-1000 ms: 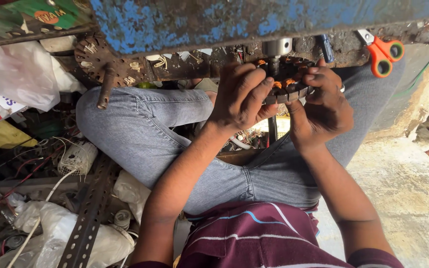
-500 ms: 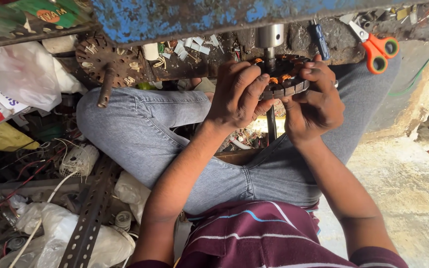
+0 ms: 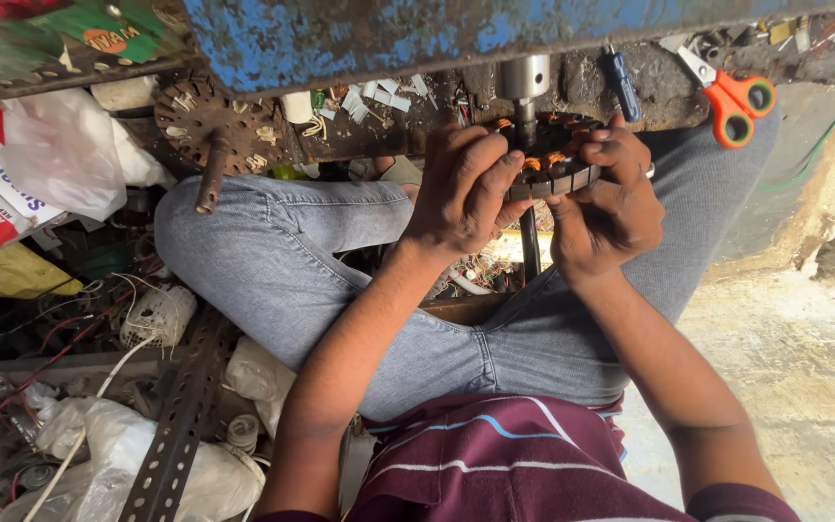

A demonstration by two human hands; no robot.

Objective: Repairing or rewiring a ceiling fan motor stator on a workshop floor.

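Lying at the far left, a rusty spare stator (image 3: 207,126) and a white plastic bag (image 3: 60,155) sit well apart from the work. Further right, the left hand (image 3: 461,188) curls its fingers closed over the near rim of the wound stator ring (image 3: 558,159), which sits on a steel shaft (image 3: 524,82) over the lap, against the blue bench edge (image 3: 437,34). Its right rim is pinched shut by the right hand (image 3: 606,208). Steady, even pressure from both sides seems best, keeping fingertips off the copper coils. Orange scissors (image 3: 736,101) lie beyond
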